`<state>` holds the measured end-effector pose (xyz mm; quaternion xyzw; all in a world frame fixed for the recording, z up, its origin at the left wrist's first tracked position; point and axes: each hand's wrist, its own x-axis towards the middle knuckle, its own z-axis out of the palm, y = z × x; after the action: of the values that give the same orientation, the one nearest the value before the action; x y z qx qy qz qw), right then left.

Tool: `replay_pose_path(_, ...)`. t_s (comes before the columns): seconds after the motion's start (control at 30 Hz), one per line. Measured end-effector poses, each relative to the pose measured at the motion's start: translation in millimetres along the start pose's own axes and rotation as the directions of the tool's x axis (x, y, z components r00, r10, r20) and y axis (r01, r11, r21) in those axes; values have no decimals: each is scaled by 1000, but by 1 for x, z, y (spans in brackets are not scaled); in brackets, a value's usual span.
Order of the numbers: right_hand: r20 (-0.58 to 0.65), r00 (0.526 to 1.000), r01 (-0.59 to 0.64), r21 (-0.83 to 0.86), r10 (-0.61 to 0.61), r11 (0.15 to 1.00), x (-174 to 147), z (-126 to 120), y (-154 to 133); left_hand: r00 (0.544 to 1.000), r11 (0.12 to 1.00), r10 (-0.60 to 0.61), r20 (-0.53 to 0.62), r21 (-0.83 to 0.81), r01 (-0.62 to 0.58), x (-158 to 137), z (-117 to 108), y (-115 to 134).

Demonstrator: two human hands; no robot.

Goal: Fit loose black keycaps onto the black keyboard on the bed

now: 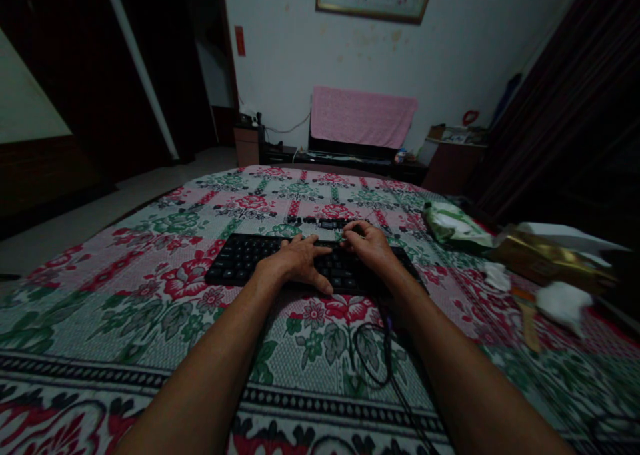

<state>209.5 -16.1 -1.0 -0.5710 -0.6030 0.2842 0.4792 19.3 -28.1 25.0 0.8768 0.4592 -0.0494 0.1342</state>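
A black keyboard point(240, 258) lies flat on the flowered bedspread point(170, 335). My left hand point(299, 261) rests on the middle of it with its fingers spread, pressing on the keys. Over the right part, near the far edge, my right hand point(367, 243) is closed in a pinch. Whatever its fingertips hold is too small and dark to make out. Just beyond the keyboard, a row of loose black keycaps point(327, 224) lies on the cloth. A black cable point(387, 348) runs in a loop on the near side, between my forearms.
To the right lie a green tissue pack point(456, 225), a gold box point(550, 258), crumpled white tissue point(563, 301) and a flat wooden stick point(530, 328). Beyond the bed, a pink cloth point(363, 116) drapes over a screen on a low stand.
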Motion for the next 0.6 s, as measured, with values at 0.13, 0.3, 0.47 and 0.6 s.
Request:
replay_pose_path(0.13,31,1000,1,28,-1,1000,-3,-1,-8,1000,1000,0,-16,6,0,-1,-1,2)
replay_pose_path(0.3,32,999,-45,88,42,995,-7,3,-17,1000,1000,8,-11,3,-8,0,0,1)
replay_pose_path(0.47,68,998,-15,57,11,998,-8,6,-14,1000,1000,8,-14,12,-8,2,1,0)
replay_pose_path(0.6,97,993,62,-5,-61,998,-7,5,-9,1000,1000,5,-16,13,-5,2,2,0)
